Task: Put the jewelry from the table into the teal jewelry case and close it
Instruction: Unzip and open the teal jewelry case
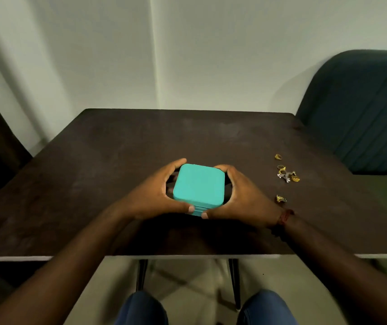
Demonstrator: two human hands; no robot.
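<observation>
A square teal jewelry case (199, 185) with rounded corners sits in the middle of the dark table (108, 160), its lid down. My left hand (151, 195) grips its left side and my right hand (239, 195) grips its right side; both thumbs press on the near edge. To the right lie small jewelry pieces: a gold ring (278, 156) farthest back, a cluster of gold rings and a silver piece (287, 175) in the middle, and one gold piece (281, 199) nearest, close to my right wrist.
A dark teal upholstered chair (361, 109) stands at the table's right far corner. A pale wall runs behind the table. The near table edge (187, 255) is just in front of my knees, with black table legs below it.
</observation>
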